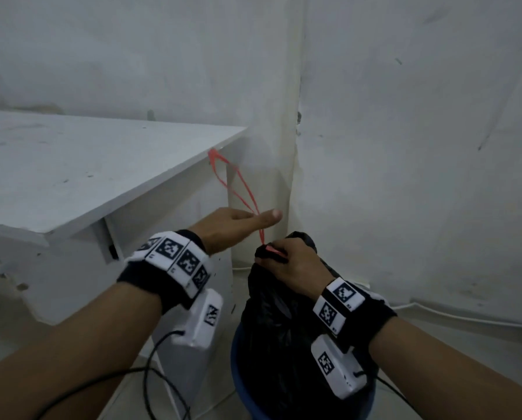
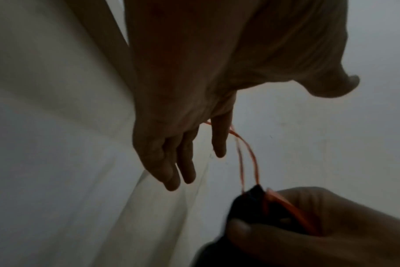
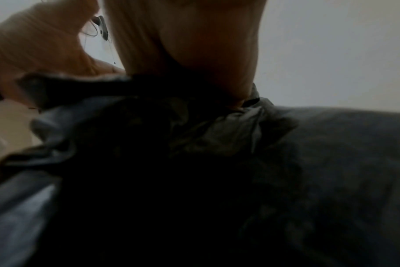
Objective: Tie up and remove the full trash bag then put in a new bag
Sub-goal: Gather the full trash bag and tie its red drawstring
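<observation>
A full black trash bag (image 1: 278,322) stands in a blue bin (image 1: 244,398) on the floor. My right hand (image 1: 279,257) grips its gathered neck, with part of the red drawstring (image 1: 241,189) pinched under the fingers. The rest of the drawstring loops up and left through the air, crossing my left hand (image 1: 253,219). That hand hovers just upper left of the neck with its fingers straight. In the left wrist view the drawstring (image 2: 251,159) runs past the left hand's index finger (image 2: 219,140) down to the bag neck (image 2: 247,204) in my right hand (image 2: 308,225). The right wrist view is filled by the bag (image 3: 194,180).
A white table (image 1: 72,165) stands to the left, its edge close to the bin. The bin sits near the room corner with white walls (image 1: 405,147) behind and to the right. Black cables (image 1: 150,374) lie on the floor at lower left.
</observation>
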